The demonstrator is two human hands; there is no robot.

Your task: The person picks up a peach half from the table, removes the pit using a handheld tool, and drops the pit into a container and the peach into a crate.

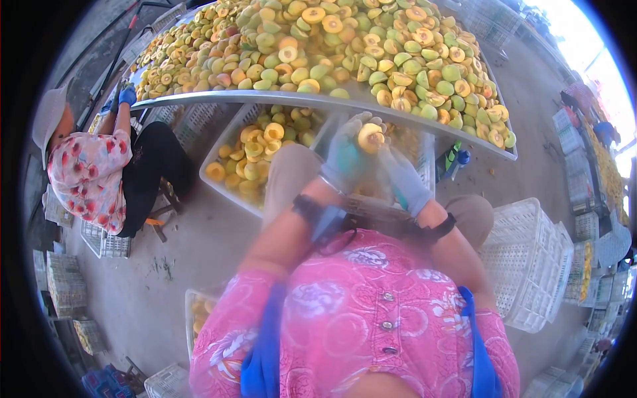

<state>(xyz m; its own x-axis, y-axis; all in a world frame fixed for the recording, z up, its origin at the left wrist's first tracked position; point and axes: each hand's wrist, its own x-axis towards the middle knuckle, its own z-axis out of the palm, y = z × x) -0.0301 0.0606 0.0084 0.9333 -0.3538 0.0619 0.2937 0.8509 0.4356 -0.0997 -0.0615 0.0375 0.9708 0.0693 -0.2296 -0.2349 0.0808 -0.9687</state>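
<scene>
A cut peach half with a yellow face and a brownish centre sits at the fingertips of my left hand, which is closed on it. A grey and green glove covers that hand. My right hand, gloved too, is just right of the fruit with its fingers stretched out towards it. Both hands are above crates between my knees, right below the metal table's edge. Green-yellow peach halves are heaped on the table. The crate at left contains yellow halves.
A person in a patterned top and blue gloves sits at the table's left end. Stacked white crates stand beside my right knee. Another crate with fruit is by my left elbow. More crates line the left side.
</scene>
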